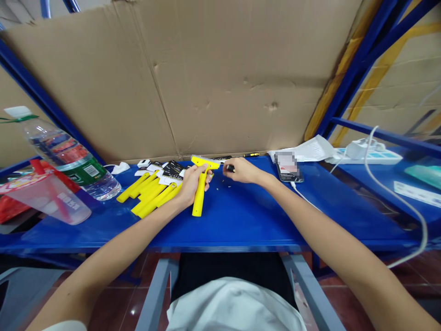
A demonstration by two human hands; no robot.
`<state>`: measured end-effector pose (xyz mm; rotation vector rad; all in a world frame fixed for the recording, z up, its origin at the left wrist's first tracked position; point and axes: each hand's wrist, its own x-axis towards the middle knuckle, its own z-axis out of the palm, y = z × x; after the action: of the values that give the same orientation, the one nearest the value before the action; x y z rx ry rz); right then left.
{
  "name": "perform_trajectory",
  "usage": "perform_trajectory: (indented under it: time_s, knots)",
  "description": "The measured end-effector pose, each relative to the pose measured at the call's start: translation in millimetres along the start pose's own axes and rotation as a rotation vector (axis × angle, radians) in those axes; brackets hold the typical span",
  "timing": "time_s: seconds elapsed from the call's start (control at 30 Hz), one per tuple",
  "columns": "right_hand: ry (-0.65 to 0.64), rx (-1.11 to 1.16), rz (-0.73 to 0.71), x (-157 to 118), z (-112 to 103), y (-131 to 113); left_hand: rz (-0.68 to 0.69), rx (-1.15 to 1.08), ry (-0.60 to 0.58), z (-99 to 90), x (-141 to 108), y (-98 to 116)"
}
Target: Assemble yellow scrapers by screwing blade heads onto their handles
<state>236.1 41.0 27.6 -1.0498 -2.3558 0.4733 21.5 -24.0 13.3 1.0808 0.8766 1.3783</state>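
Note:
My left hand [193,181] is closed around a yellow T-shaped scraper [199,197], its handle pointing toward me and its wide head away. Just right of that head, my right hand [243,170] is closed on a screwdriver [230,168] with a black grip; its tip is too small to make out. Several yellow scraper handles [151,197] lie in a bunch left of my left hand. Black and white printed cards [172,171] are behind them. Tiny bits, perhaps screws [217,189], lie on the blue table [255,216] below my right hand.
A water bottle [86,165] and a plastic cup with a straw [51,197] stand at the left. A phone [288,168] on a white cable lies at the right, near a power strip [375,155]. A cardboard wall [223,82] closes off the back.

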Motion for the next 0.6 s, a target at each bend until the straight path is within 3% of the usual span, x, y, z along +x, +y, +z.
perform_trajectory:
  time_s: [0.2,0.6]
  knots:
    - [-0.263,-0.01,-0.161,-3,17,-7,0.02,-0.011,0.017,-0.6,1,0]
    - [-0.36,-0.115,-0.14,-6,23,-13,0.004,-0.036,0.005,-2.8,2,-4]
